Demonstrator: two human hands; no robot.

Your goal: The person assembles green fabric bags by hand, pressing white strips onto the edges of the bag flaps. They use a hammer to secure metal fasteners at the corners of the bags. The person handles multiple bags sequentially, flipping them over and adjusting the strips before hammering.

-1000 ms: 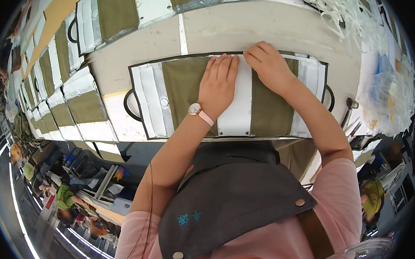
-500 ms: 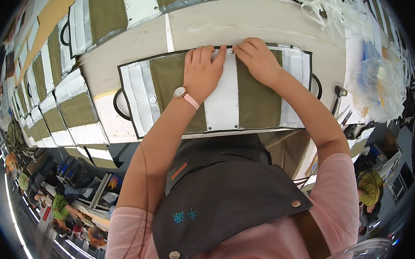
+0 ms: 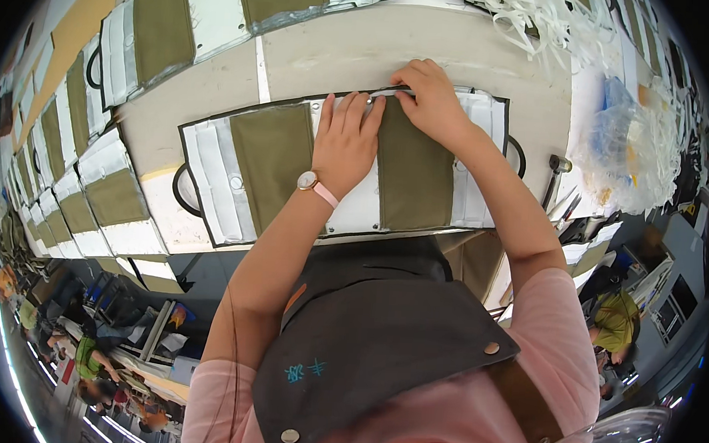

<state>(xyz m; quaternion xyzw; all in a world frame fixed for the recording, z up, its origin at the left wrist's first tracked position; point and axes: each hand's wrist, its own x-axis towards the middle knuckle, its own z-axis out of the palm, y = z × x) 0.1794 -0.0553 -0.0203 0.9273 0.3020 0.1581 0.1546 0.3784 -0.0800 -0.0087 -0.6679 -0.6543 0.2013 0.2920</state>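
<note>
A flat fabric panel (image 3: pixel 270 157) with olive-green and white sections and black edging lies on the beige worktable (image 3: pixel 339 52). My left hand (image 3: pixel 344 137) rests flat on its white middle strip, fingers spread and pointing to the far edge; a pink-strapped watch sits on that wrist. My right hand (image 3: pixel 433 97) pinches the panel's far edge just beside the left fingertips, fingers curled on the black trim. Black loop handles stick out at both ends of the panel.
More olive-and-white panels (image 3: pixel 164 27) lie at the back and in a row along the left (image 3: pixel 83 199). A heap of white strips (image 3: pixel 542 15) and clear plastic bags (image 3: pixel 631 148) sit at the right. Metal tools (image 3: pixel 560 196) lie near the right edge.
Both hands have slid up the panel toward its far edge. My right hand now pinches the trim instead of lying on the cloth.
</note>
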